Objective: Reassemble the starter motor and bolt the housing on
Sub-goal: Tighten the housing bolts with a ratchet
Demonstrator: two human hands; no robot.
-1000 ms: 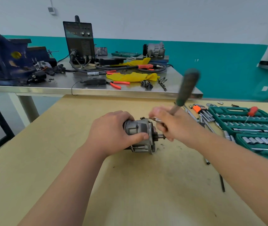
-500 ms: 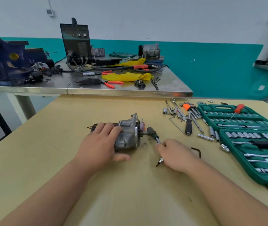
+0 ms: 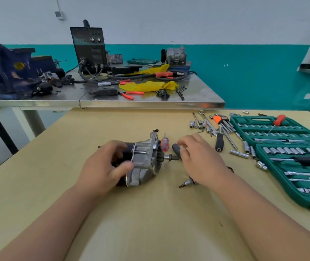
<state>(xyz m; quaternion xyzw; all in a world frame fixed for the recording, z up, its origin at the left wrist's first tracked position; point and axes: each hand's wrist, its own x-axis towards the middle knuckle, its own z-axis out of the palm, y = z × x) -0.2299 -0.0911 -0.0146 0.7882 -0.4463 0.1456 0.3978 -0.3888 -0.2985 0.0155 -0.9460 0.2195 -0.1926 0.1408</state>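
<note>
The starter motor (image 3: 142, 161) lies on its side on the wooden table (image 3: 150, 213), with its silver housing and pinion shaft pointing right. My left hand (image 3: 103, 166) grips its black body, fingers over the top and thumb against the housing; the hand is blurred. My right hand (image 3: 201, 162) hovers just right of the shaft with relaxed fingers, holding nothing. Under it lies a bit driver, its dark handle (image 3: 175, 148) near my fingertips and its bit end (image 3: 187, 182) sticking out below my palm. A small red screwdriver (image 3: 165, 143) lies behind the motor.
An open green socket set case (image 3: 282, 132) fills the right side. Loose sockets, hex keys (image 3: 223, 123) and a black-handled driver (image 3: 219, 142) lie between it and my right hand. Behind is a steel bench (image 3: 112, 104) with a welder (image 3: 90, 48) and a blue vise (image 3: 5, 68).
My right hand brought the driver down from the motor, laid it on the table and let it go. The motor now lies a little further left under my left hand.
</note>
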